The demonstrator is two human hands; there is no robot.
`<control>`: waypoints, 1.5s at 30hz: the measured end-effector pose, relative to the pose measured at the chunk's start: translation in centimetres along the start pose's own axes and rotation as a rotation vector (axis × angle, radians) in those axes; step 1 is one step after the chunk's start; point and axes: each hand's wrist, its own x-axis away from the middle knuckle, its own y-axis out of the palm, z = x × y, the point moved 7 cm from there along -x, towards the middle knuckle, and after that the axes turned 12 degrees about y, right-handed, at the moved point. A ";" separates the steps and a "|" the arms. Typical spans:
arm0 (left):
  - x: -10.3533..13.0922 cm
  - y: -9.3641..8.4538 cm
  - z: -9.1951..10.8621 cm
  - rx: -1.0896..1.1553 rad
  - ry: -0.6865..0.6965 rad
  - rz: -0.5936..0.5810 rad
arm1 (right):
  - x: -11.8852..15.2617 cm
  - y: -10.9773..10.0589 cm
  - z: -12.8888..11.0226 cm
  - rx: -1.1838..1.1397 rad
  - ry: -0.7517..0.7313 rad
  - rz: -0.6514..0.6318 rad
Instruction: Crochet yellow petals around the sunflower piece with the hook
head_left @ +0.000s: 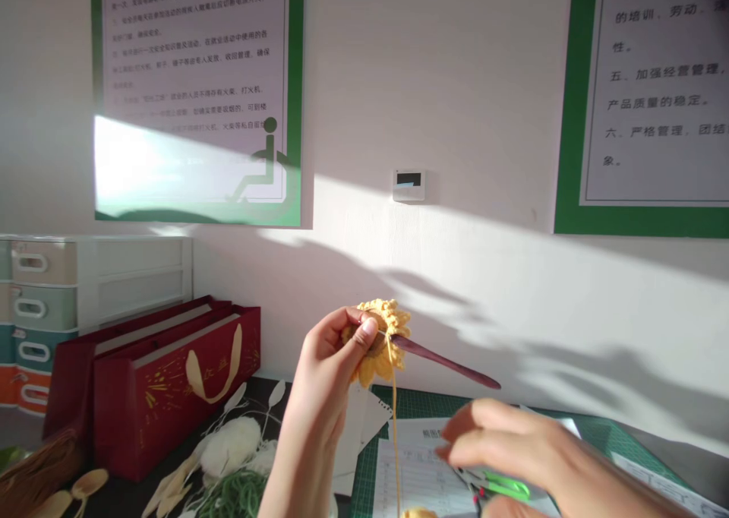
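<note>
My left hand (336, 351) pinches a yellow crocheted flower (383, 362) with a brownish centre, raised in front of the wall. A dark reddish crochet hook (447, 361) sticks out from the flower to the right, its tip at the stitches. From there a yellow yarn strand (395, 434) hangs down to a bit of yellow yarn (418, 513) at the bottom edge. My right hand (506, 446), blurred, is below and right of the hook, off its handle, with fingers apart and nothing visible in them.
Green-handled scissors (506, 485) and printed paper (418, 465) lie on a green cutting mat (364, 476) under my right hand. Red gift bags (176, 381), white yarn (231, 446) and green yarn (233, 495) are at the left, beside a drawer unit (134, 275).
</note>
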 end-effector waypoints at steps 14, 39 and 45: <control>1.3 3.1 -2.3 0.233 -0.252 -0.251 | -3.1 -1.6 -2.7 -0.134 -0.199 0.603; 3.8 4.6 -1.0 -0.376 0.034 -0.329 | -4.1 -1.1 2.8 -0.397 0.079 0.921; 3.5 7.1 -2.5 0.298 -0.319 -0.482 | -4.0 -1.6 2.4 -0.369 0.025 0.948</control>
